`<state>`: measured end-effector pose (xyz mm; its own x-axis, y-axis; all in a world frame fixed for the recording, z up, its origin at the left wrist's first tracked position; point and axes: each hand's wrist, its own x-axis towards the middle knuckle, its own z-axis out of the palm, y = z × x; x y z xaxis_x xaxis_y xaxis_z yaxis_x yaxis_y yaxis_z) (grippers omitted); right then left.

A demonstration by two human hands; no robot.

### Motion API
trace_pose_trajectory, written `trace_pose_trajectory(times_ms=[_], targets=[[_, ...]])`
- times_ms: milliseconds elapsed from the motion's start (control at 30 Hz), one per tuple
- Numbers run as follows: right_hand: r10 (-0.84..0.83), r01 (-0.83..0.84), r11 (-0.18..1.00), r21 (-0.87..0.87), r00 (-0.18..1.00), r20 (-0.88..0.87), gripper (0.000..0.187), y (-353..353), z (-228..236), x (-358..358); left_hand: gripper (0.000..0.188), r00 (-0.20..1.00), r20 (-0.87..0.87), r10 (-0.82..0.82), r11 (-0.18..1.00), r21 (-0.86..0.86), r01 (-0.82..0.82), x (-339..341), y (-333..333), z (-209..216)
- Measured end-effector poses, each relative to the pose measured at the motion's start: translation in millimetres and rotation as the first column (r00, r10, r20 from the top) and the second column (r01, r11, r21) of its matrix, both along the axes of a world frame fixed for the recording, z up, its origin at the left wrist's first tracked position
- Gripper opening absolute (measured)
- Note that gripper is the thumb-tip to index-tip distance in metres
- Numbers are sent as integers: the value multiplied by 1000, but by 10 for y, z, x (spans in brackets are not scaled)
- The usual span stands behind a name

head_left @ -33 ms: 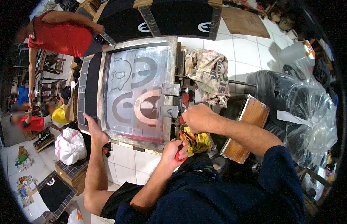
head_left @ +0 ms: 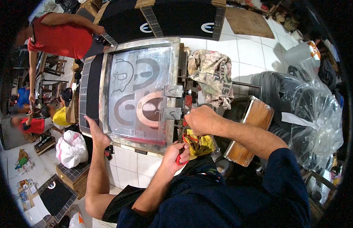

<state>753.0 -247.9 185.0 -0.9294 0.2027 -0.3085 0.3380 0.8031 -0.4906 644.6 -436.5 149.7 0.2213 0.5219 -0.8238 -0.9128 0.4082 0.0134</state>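
Observation:
A wooden-framed printing screen (head_left: 105,87) with cartoon shapes on its mesh lies in front of me over a black board. Two metal hinge clamps, a far clamp (head_left: 173,91) and a near clamp (head_left: 171,113), grip its right side. My right hand (head_left: 201,119) makes a fist against the bolt end of the near clamp; what it grips is hidden. Below the screen's near right corner, my left hand (head_left: 175,155) is closed round a red-looped tool (head_left: 181,159), whose other end I cannot make out. A yellow cloth (head_left: 200,143) lies between my hands.
A patterned cloth (head_left: 210,74) hangs beyond the clamps. On the right stand a wooden box (head_left: 250,133) and plastic-wrapped goods (head_left: 313,117). Black printed boards (head_left: 180,21) lie at the back. A person in red (head_left: 64,38) is at the far left, a white sack (head_left: 72,148) nearer.
My left hand has shifted very slightly with the red-looped tool. My right hand stays at the near clamp, and the screen has not moved.

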Motion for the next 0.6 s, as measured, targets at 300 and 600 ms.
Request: trace_pose_trajectory(times_ms=[300, 600], targets=[[3, -3, 1000, 4, 999, 33, 20, 59, -11, -39, 11, 991, -36, -132, 991, 19, 133, 111, 284, 21], [31, -30, 999, -21, 997, 70, 21, 75, -5, -55, 5, 979, -201, -8, 1000, -17, 4, 315, 320, 18]])
